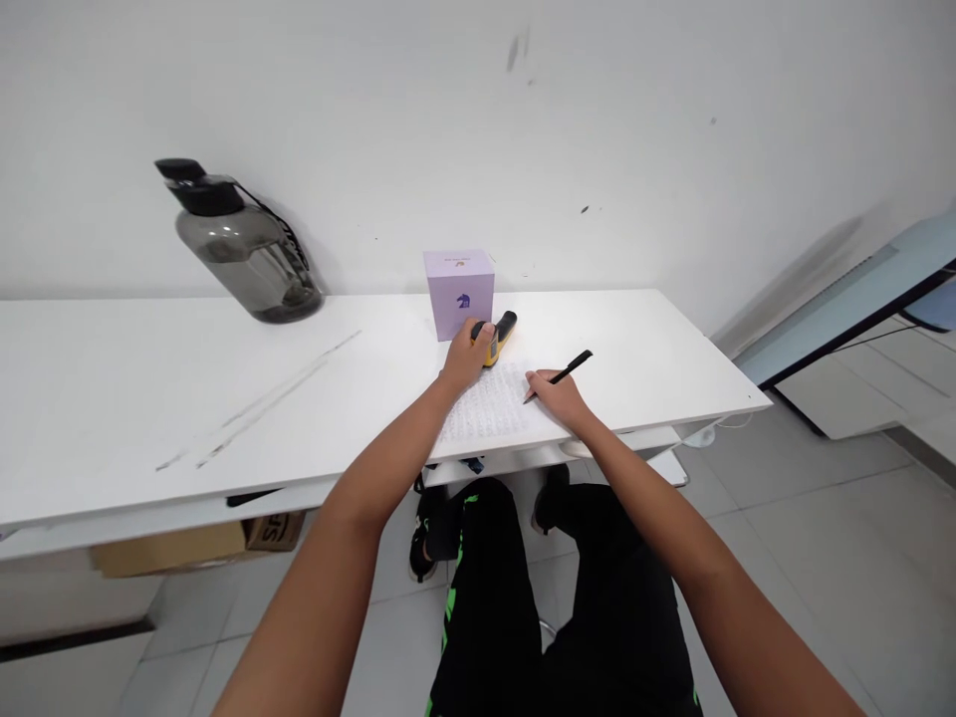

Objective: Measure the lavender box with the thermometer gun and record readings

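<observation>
My left hand (467, 356) is closed around the head of a yellow and black infrared thermometer (491, 349), whose black handle slants away to the right. Right behind it a lilac box (463, 299) with a dark horse-head emblem stands on the desk. A black pen (572, 366) is pinched in my right hand (559, 396), its tip down by the right side of a paper sheet (482, 410). Rows of small marks cover the sheet, which lies flat between my two hands; part of it is hidden under my left wrist.
At the back left a large grey see-through water bottle (243, 249) with a black lid stands near the wall. The white desk (186, 388) ends at the right, with a mirror-like panel (843, 319) beyond. Below the desk lies a cardboard box (179, 546).
</observation>
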The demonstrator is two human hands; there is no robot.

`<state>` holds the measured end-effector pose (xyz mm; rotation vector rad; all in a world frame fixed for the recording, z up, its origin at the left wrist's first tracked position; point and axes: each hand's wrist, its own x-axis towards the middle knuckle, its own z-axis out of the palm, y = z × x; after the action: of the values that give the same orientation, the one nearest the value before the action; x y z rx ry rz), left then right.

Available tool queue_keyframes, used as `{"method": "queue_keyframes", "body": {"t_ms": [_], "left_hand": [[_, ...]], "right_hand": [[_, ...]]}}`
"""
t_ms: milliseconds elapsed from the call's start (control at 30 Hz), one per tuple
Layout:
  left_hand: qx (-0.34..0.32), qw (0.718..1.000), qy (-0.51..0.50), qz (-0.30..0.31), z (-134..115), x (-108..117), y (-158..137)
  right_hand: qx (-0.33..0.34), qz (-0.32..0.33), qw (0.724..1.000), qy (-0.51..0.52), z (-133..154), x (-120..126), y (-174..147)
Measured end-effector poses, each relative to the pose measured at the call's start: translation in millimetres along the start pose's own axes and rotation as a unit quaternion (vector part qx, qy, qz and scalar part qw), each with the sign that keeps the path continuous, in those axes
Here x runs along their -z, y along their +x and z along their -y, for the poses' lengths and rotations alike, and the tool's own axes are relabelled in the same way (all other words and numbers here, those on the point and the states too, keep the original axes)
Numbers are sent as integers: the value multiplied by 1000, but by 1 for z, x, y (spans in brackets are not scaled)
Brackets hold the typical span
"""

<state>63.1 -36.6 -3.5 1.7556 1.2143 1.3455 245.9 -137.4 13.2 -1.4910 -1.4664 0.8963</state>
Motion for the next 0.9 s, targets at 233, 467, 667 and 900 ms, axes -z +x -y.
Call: {"method": "queue_keyframes", "body": {"t_ms": [233,467,667,900], "left_hand": [[-3,1000,11,4,-3,0,-1],[-2,1000,9,3,-2,0,0],[-11,1000,19,2,3,0,2],[2,1000,2,11,1,1,1]], "right_hand": [[3,-5,1000,4,-2,0,0],[-4,13,1000,6,0,0,-1],[-6,-1,1000,5,3,1,-3],[8,-22,1000,6,0,1,-3]]}}
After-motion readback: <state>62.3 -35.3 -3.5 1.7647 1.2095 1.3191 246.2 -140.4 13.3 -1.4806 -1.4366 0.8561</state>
